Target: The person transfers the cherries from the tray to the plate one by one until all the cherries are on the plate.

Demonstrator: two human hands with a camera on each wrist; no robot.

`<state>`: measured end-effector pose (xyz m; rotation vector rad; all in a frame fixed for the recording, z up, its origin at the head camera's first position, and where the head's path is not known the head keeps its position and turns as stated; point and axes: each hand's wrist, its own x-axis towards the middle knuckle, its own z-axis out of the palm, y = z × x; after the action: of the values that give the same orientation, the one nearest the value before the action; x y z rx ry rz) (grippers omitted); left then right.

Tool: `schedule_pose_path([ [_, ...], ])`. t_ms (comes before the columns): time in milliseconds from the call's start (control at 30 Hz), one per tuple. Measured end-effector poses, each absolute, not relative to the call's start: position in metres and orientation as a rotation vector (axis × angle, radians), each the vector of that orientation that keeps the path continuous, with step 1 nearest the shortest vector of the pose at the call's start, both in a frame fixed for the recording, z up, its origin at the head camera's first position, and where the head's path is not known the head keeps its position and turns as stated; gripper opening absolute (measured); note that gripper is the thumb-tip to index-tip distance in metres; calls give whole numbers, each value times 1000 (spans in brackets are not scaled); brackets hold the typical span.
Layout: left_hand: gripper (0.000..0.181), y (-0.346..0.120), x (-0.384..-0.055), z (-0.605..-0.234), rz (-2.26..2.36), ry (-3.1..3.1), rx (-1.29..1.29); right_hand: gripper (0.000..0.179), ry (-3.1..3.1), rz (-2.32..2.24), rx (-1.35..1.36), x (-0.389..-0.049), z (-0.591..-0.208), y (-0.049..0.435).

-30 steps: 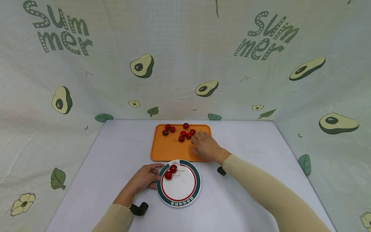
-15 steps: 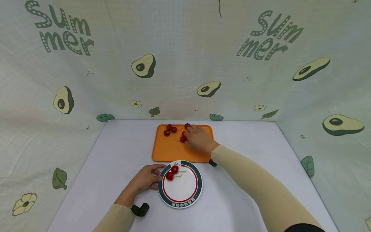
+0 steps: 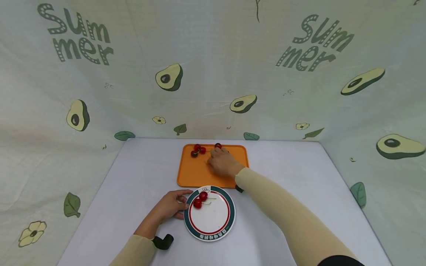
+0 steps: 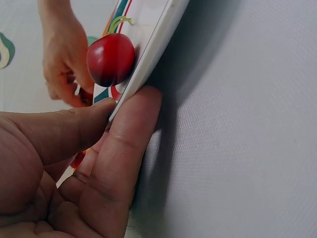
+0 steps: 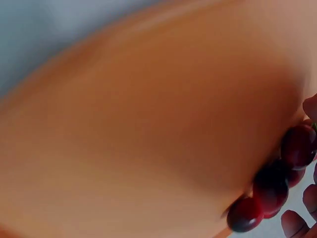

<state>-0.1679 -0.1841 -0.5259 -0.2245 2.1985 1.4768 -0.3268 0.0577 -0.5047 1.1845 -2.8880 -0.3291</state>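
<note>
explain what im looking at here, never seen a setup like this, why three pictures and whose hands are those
No machine here: a person works with bare hands and wears three cameras. The wide picture comes from the head; the two close-ups come from each wrist. On the table lie an orange tray with cherries and a plate with two cherries. The left hand holds the plate's rim; its wrist view shows that grip up close. The right hand reaches among the tray's cherries; whether it holds one is hidden.

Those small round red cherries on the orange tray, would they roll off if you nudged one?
Probably a little: the small round red cherries look smooth and glossy, so they should roll easily. The flat orange plastic tray seems to have a raised rim that would likely stop them. Their thin stems may slow rolling.
</note>
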Motion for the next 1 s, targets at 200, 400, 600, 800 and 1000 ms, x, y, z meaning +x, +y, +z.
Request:
schedule_pose_path([
  [200,52,-184,-167,-526,1464,2214,-217,31,-2924,-238,1207,-317,-501,81],
  [400,52,-184,-168,-527,1470,2210,-210,30,-2963,-186,1192,-312,-501,107],
  [600,52,-182,-169,-528,1464,2212,-216,27,-2950,-95,1154,-308,-500,123],
  [800,52,-182,-169,-529,1462,2219,-217,18,-2840,2,1037,-304,-498,127],
  [1000,52,-182,-169,-528,1458,2217,-219,17,-2808,-15,1029,-303,-508,124],
])
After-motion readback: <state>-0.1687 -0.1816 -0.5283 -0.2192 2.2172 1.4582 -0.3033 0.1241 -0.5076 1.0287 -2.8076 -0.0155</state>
